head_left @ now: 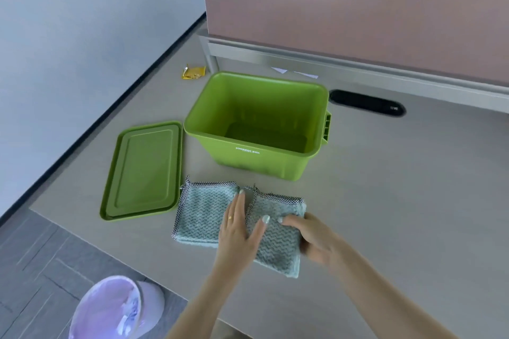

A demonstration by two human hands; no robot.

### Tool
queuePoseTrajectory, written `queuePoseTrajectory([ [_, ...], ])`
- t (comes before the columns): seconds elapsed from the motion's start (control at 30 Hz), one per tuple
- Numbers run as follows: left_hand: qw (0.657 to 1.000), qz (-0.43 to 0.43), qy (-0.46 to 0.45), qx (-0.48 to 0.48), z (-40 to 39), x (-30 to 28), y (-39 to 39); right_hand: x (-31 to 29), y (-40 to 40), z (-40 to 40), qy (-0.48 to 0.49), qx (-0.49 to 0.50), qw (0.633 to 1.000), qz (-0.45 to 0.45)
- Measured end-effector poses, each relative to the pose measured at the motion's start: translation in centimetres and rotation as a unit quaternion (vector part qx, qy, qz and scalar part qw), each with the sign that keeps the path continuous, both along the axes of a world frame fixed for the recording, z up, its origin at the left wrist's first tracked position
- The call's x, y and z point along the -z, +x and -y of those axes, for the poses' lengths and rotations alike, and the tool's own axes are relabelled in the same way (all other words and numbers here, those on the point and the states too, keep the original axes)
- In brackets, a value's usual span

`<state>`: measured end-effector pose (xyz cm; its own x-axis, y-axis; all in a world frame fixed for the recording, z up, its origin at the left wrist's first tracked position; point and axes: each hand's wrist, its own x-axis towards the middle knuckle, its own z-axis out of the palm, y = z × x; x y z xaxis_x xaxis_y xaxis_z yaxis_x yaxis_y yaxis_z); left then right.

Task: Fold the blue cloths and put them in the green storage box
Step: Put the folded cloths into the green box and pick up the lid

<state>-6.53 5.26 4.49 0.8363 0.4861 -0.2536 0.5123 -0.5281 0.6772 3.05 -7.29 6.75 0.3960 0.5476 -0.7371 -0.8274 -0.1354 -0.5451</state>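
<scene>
Lying side by side on the surface (385, 187), two folded blue cloths, just in front of the open green storage box (259, 124). Left hand (239, 231) flat, fingers straight, spanning left cloth (201, 212) and right cloth (278, 239). Right hand (311, 237) fingers curled, gripping right cloth's edge. Green lid (143, 170) left of box.

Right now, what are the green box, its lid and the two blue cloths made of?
The green box looks like moulded plastic: smooth, faintly shiny walls, a rounded rim and printed white letters. The lid beside it seems the same plastic, with a pressed-in panel. The left cloth and the right cloth look like soft woven microfibre, matte, with a wavy ribbed texture and dark stitched edging; the exact fibre cannot be told.
</scene>
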Motion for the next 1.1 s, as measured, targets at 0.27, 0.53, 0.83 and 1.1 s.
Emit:
queuePoseTrajectory([
  [0.27, 0.886, -0.104, -0.434, -0.127, -2.3, -8.8, -0.3, -7.7, -0.1, 0.4, 0.075, -0.041, 0.996, 0.012],
  [0.53, 0.881, -0.054, -0.464, -0.07, -12.0, -15.5, 1.5, -14.0, -1.7, -6.3, 0.014, 0.03, 0.991, 0.128],
  [0.83, 0.907, -0.059, -0.417, 0.016, -15.1, -18.4, 11.5, -16.3, 4.2, -6.6, -0.045, 0.093, 0.974, 0.2],
  [1.1, 0.941, -0.15, -0.254, 0.167, -16.4, -13.4, 21.0, -10.8, 14.6, -8.2, -0.244, -0.056, 0.94, 0.232],
])
